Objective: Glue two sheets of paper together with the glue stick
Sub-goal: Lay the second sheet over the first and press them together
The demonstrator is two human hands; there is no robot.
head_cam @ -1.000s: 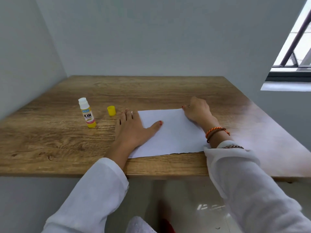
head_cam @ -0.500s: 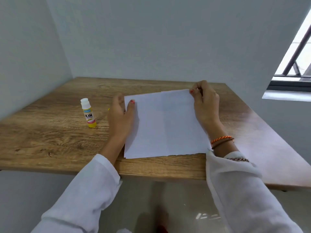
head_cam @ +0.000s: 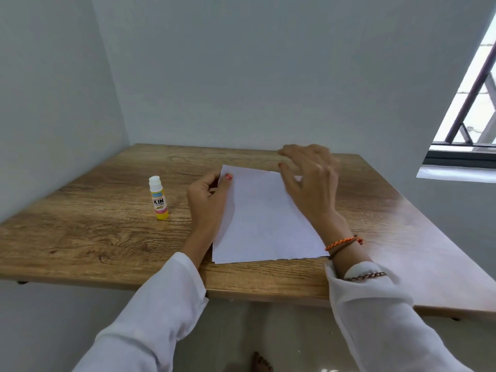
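White paper sheets (head_cam: 264, 218) rest with their near edge on the wooden table (head_cam: 107, 224), the far edge tilted up. My left hand (head_cam: 208, 196) pinches the upper left corner, thumb on top. My right hand (head_cam: 311, 178) hovers over the upper right corner with fingers spread, holding nothing. The glue stick (head_cam: 159, 197) stands upright and uncapped to the left of my left hand. Its yellow cap is hidden behind my left hand.
Grey walls close the table at the back and left. A window (head_cam: 472, 103) with bars is at the right. The table's front edge runs just below the paper's near edge.
The paper went from lying flat to being lifted by both hands. My right hand has since let go of the right corner and opened above it; my left still holds.
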